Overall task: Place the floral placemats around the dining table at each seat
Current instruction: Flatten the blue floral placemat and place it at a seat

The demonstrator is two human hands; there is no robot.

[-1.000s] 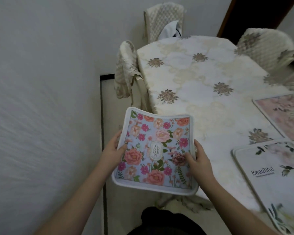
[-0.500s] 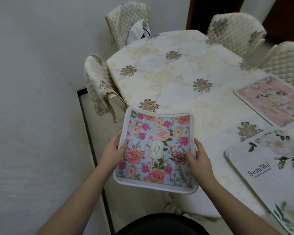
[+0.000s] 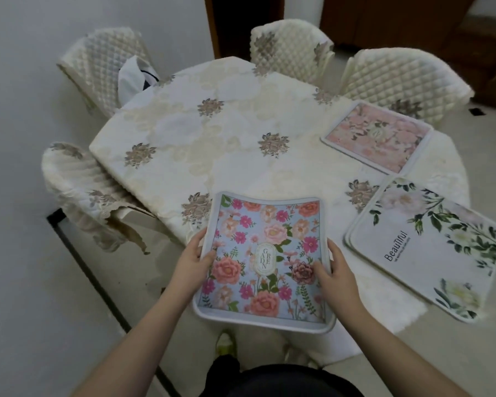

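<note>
A blue placemat with pink and orange flowers hangs in the air over the near edge of the dining table. My left hand grips its left edge and my right hand grips its right edge, thumbs on top. The mat sags a little between them. A white placemat with green leaves lies flat on the table to the right. Behind it lies a pink placemat in front of a chair.
Quilted cream chairs stand round the table: one at the left, one at the far left with a white bag on it, two at the back. A white wall is on the left. A dark doorway is behind.
My view has swung to the right, so more of the table and the two laid mats show. The blue mat has moved from beside the table to over its near edge, still in both hands.
</note>
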